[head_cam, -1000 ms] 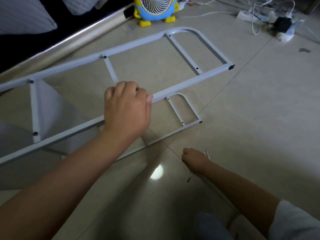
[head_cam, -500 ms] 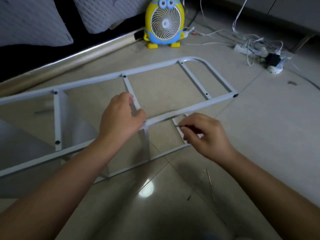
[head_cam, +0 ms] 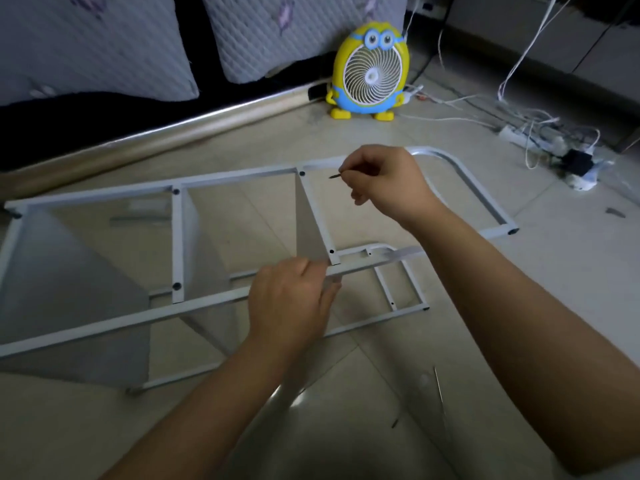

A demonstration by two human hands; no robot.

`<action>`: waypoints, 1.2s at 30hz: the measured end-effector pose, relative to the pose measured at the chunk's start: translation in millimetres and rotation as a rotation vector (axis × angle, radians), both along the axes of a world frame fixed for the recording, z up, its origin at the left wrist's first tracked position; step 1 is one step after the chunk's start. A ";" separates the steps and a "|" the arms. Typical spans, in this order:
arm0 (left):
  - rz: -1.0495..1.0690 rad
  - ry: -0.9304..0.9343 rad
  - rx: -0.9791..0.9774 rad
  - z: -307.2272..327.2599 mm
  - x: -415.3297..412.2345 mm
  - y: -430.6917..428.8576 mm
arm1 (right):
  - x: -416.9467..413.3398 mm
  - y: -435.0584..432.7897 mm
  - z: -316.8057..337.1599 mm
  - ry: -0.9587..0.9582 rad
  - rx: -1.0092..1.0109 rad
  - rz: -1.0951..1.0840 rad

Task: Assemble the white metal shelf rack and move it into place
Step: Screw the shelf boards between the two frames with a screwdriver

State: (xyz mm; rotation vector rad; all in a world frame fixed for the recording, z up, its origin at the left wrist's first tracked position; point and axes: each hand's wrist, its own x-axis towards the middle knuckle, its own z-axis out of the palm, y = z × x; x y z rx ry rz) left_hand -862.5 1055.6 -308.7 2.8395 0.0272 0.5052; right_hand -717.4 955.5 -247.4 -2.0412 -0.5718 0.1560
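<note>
A person kneeling over a tiled floor (head_cam: 519, 289) works on a white metal rack (head_cam: 235, 175) that lies on its side in front of a dark sofa, one ladder-like side frame facing up and the other flat on the tiles beneath it. The left hand (head_cam: 294, 303) grips the rack by its near rail (head_cam: 104, 329), fingers curled over the top of the tube and the thumb tucked under it, just beside the foot of a crossbar (head_cam: 317, 216). The right hand (head_cam: 388, 181) hovers above the far rail, thumb and forefinger pinched on a small dark screw (head_cam: 334, 175) whose tip points left toward a hole (head_cam: 302, 173) at the top of that crossbar; the screw is close to the hole but apart from it. Grey shelf panels (head_cam: 69, 289) stand between the two side frames. The rounded ends of both frames point to the right. On the floor near the right forearm lie a thin metal rod (head_cam: 439, 386) and a small dark piece (head_cam: 394, 423), too small to identify. Behind the rack a yellow-and-blue cartoon fan (head_cam: 370, 74) stands against the sofa's metallic base strip (head_cam: 173, 129), beneath two quilted grey cushions (head_cam: 86, 46). To the right, a power strip (head_cam: 516, 135) sits among a tangle of white cables.
</note>
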 end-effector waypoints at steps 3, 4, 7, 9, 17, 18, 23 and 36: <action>-0.010 -0.079 0.060 -7.4 9.6 4.2 | -5.4 -6.9 -18.0 0.048 -0.031 0.009; -0.019 -0.068 0.072 -7.8 11.9 3.7 | -6.0 -7.9 -23.0 0.055 -0.066 0.021; -0.040 -0.050 0.112 -5.7 18.0 1.8 | -4.9 -9.5 -29.6 0.066 -0.082 0.020; -0.052 -0.065 0.115 -3.3 26.4 6.9 | -1.6 -11.0 -27.6 0.071 -0.042 0.011; -0.091 -0.058 0.083 -9.0 61.6 64.2 | 1.4 4.9 -33.0 -0.015 -0.035 0.017; -0.097 -0.060 0.092 -9.6 64.0 69.2 | 1.0 8.7 -33.3 -0.027 -0.036 0.026; -0.143 -0.124 0.143 -9.6 68.2 72.8 | -1.8 18.6 -31.1 -0.140 -0.112 0.097; -0.186 -0.293 0.123 -17.2 72.3 72.1 | 3.0 28.1 -30.8 -0.480 -0.270 0.272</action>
